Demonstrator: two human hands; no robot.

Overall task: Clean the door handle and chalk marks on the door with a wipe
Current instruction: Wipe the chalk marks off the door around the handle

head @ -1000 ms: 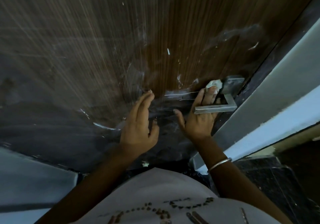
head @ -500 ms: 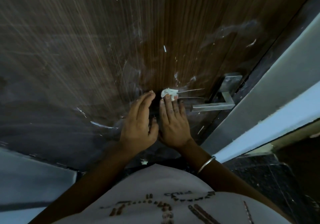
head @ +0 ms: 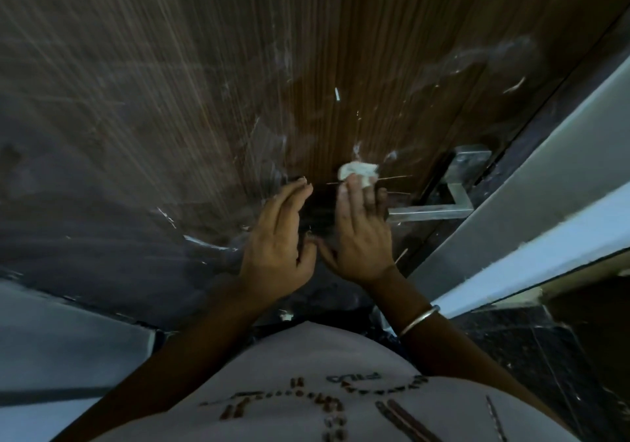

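Head view — straight-fingered right hand (head: 359, 240) is pressing crumpled white wipe (head: 357, 170) on brown wooden door (head: 375, 66), near right edge — left hand (head: 276, 247) lying flat alongside.

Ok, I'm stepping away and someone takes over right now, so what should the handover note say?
Left hand: flat on the wooden door, holding nothing.
Right hand: straight fingers press the crumpled wipe to the door, just left of the door handle.
Done: smeared haze round the hands suggests some wiping.
Left: chalk marks above the wipe, at lower left and upper right; handle's cleanliness can't be judged.
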